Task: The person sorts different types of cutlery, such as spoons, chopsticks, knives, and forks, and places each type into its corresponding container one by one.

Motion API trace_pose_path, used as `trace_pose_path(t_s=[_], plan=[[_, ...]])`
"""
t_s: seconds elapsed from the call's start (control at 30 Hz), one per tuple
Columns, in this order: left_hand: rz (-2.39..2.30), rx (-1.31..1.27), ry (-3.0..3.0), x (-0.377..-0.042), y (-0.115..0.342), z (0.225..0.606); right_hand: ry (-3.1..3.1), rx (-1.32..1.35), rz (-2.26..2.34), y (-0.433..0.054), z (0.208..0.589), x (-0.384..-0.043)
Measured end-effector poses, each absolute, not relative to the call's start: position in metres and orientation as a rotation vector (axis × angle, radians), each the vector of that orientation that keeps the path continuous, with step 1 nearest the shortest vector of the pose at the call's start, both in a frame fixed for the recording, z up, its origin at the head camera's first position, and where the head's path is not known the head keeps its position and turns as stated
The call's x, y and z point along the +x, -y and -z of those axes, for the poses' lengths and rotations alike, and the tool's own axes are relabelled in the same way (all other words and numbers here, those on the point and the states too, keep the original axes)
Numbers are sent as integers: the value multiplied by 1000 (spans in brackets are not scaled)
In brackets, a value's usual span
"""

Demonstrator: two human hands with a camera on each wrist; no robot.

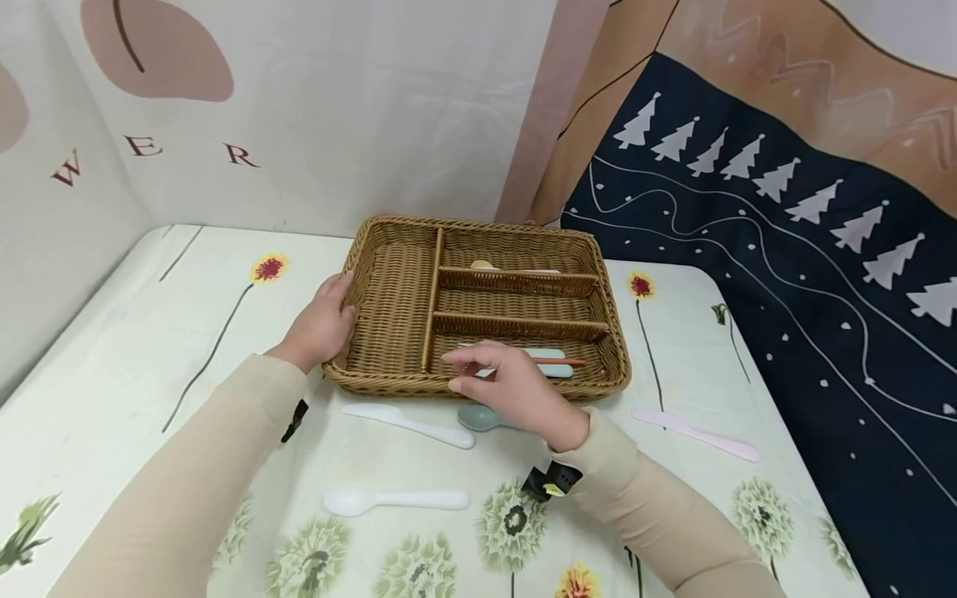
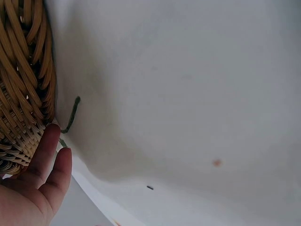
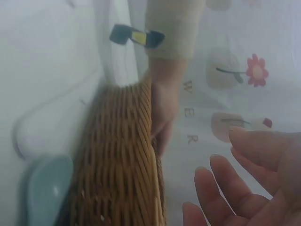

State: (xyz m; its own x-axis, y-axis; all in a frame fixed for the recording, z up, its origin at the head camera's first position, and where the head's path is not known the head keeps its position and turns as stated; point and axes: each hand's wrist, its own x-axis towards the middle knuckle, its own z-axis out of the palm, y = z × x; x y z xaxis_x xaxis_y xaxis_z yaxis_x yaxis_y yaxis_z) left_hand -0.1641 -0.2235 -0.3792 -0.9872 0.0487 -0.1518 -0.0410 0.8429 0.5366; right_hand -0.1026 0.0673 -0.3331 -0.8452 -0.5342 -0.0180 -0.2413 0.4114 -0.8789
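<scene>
basket (image 1: 395,307), wicker: lying on the worktop (image 1: 149,374), holding pale-blue and orange cutlery (image 1: 557,371) in its front right compartment.
left hand (image 1: 317,325): resting straight fingers against the basket's left side.
right hand (image 1: 512,386): hovering over the front rim, fingers spread from thumb.
teal spoon (image 1: 477,418): lying just before the basket, partly hidden.
white knife (image 1: 411,425), white spoon (image 1: 396,499): lying front left.
pink knife (image 1: 695,434): lying front right.

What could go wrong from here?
1. The left hand touches the wicker tray; pulling it nearer might shove the white knife.
2. The right hand covers part of the teal spoon in the head view; a low sweep could knock it.
3. The orange handle lies among pale blue ones; picking one might drag others.
</scene>
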Motion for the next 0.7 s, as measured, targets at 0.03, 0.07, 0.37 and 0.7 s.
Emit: trace_pose_path(t_s=[0.03, 0.07, 0.37, 0.7], plan=[[-837, 6, -2861, -164, 224, 379, -2368, -687, 1397, -66, 334, -101], [-837, 7, -2862, -164, 224, 380, -2366, -696, 1381, -64, 335, -99], [-832, 21, -2873, -165, 225, 381, -2297, -798, 1271, -51, 344, -87], [-827, 8, -2871, -166, 224, 380, -2211, -852, 1186, -36, 357, -75]])
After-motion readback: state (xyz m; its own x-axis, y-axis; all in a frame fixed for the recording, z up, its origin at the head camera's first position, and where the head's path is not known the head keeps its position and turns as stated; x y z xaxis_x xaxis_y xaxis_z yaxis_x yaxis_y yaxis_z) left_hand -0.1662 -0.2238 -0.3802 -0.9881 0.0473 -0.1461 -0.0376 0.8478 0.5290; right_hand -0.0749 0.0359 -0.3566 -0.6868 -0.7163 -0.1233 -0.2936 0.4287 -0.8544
